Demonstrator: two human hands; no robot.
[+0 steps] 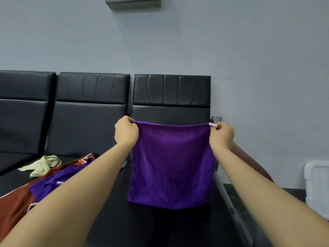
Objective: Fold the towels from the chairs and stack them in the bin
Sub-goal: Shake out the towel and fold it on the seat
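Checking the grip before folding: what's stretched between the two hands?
The head view shows the purple towel hanging taut between the left hand and the right hand.

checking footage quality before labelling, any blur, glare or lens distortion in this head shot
Head view: lighting is soft and even, no hard shadows or glare, only a dull sheen on the black chair backs. Wide-angle stretch enlarges the forearms toward the bottom corners. The purple towel, left hand and right hand are sharp; the white bin at the right edge looks softer and is cropped.
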